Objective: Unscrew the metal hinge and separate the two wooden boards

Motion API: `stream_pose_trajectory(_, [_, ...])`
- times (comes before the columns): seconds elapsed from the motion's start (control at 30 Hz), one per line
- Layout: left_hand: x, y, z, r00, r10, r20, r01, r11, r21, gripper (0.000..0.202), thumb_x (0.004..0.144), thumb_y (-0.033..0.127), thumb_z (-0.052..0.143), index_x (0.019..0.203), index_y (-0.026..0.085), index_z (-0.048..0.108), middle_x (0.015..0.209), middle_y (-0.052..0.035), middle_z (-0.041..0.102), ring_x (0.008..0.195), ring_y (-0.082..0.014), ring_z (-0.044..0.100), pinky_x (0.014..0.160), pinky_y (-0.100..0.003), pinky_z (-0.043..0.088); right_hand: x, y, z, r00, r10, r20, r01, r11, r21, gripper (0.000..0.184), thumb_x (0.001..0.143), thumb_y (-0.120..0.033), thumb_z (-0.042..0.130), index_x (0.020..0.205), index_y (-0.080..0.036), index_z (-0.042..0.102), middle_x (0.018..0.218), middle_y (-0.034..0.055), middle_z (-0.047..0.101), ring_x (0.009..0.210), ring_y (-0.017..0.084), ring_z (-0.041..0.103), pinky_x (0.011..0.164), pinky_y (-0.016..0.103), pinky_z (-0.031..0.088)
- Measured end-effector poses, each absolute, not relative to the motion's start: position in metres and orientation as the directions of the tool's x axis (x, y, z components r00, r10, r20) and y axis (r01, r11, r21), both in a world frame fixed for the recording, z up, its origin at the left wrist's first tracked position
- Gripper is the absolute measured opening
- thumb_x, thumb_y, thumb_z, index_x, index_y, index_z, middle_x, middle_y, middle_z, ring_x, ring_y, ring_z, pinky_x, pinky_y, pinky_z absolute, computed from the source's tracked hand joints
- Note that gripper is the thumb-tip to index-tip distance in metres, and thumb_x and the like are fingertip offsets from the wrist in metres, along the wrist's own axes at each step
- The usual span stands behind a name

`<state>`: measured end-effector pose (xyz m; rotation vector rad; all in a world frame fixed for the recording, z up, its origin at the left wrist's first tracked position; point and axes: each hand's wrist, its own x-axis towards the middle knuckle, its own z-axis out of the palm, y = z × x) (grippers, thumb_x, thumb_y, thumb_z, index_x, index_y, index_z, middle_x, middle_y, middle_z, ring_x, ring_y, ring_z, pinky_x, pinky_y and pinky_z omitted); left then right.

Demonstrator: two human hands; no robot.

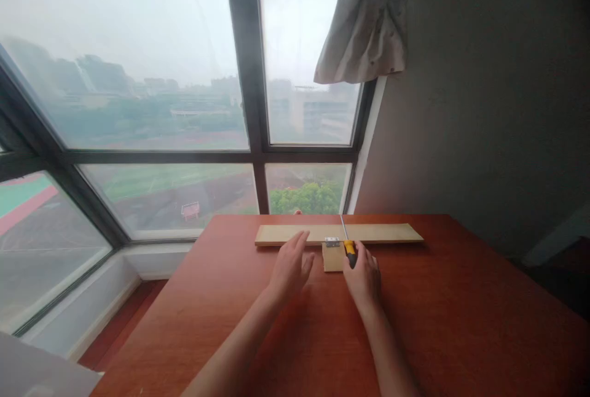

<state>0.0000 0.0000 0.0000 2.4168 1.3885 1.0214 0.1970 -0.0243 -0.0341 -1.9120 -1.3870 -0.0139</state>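
Table [193, 323]: reddish-brown wood; both bare forearms reach over it from the near edge.
Right hand [364, 277]: fingers closed around the near end of a screwdriver handle, just right of a small block.
Left hand [290, 265]: open and flat, fingers together, fingertips touching the near edge of a long board.
Screwdriver [350, 251]: yellow and black handle; its thin metal shaft runs away from the person across the long board.
Small block [332, 260]: pale wood, lying between the two hands, butted against the long board.
Hinge [332, 241]: small and silver, sitting over the seam between block and board.
Long board [391, 233]: pale wood, lying left to right near the table's far edge.
Window [161, 108]: dark-framed, hazy buildings and trees outside.
Curtain [366, 22]: bunched at upper right.
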Motion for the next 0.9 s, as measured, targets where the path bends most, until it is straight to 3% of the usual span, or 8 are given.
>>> stream_pose_trajectory(0.17, [0.018, 0.037, 0.012, 0.400, 0.834, 0.380, 0.848, -0.494, 0.192, 0.048, 0.093, 0.037, 0.051, 0.139, 0.022, 0.048, 0.149, -0.0151, 0.045, 0.139, -0.0323, 0.038, 0.115, -0.060, 0.022, 0.196, -0.022, -0.042, 0.406, 0.829, 0.385, 0.815, -0.137, -0.563, 0.048, 0.084, -0.021, 0.055, 0.130, -0.009, 0.056, 0.122, 0.0173, 0.066, 0.106, 0.032, 0.058, 0.092, 0.038, 0.042])
stream_pose_trajectory(0.3, [0.022, 0.055, 0.006, 0.426, 0.861, 0.277, 0.880, -0.465, 0.091, 0.049, 0.093, 0.044, 0.050, 0.137, 0.023, 0.051, 0.150, -0.0162, 0.043, 0.139, -0.0354, 0.036, 0.113, -0.061, 0.022, 0.197, -0.017, -0.048, 0.405, 0.837, 0.369, 0.808, -0.138, -0.573, 0.047, 0.084, -0.020, 0.053, 0.129, -0.006, 0.056, 0.120, 0.0202, 0.066, 0.106, 0.033, 0.058, 0.092, 0.039, 0.042])
stream_pose_trajectory(0.47, [0.020, 0.059, -0.006, 0.460, 0.847, 0.266, 0.871, -0.489, 0.050, 0.050, 0.095, 0.054, 0.042, 0.134, 0.024, 0.052, 0.144, -0.0161, 0.047, 0.132, -0.0366, 0.041, 0.107, -0.059, 0.030, 0.199, -0.016, -0.052, 0.402, 0.843, 0.358, 0.783, -0.114, -0.611, 0.047, 0.085, -0.022, 0.048, 0.130, -0.008, 0.056, 0.120, 0.0193, 0.066, 0.109, 0.033, 0.058, 0.092, 0.040, 0.043])
stream_pose_trajectory(0.63, [0.018, 0.056, -0.008, 0.450, 0.841, 0.300, 0.871, -0.487, 0.059, 0.043, 0.097, 0.045, 0.042, 0.135, 0.026, 0.051, 0.142, -0.0157, 0.049, 0.131, -0.0356, 0.043, 0.106, -0.059, 0.030, 0.199, -0.017, -0.053, 0.426, 0.836, 0.347, 0.716, -0.076, -0.694, 0.048, 0.082, -0.025, 0.048, 0.127, -0.010, 0.058, 0.120, 0.0203, 0.067, 0.110, 0.034, 0.059, 0.092, 0.042, 0.044])
stream_pose_trajectory(0.9, [-0.002, 0.039, -0.006, 0.439, 0.849, 0.294, 0.870, -0.484, 0.099, 0.042, 0.096, 0.042, 0.047, 0.134, 0.026, 0.054, 0.143, -0.0158, 0.050, 0.132, -0.0359, 0.043, 0.107, -0.059, 0.030, 0.195, -0.018, -0.039, 0.569, 0.773, 0.279, 0.443, -0.003, -0.896, 0.050, 0.082, -0.040, 0.046, 0.120, -0.012, 0.060, 0.111, 0.0192, 0.069, 0.099, 0.032, 0.065, 0.083, 0.041, 0.048])
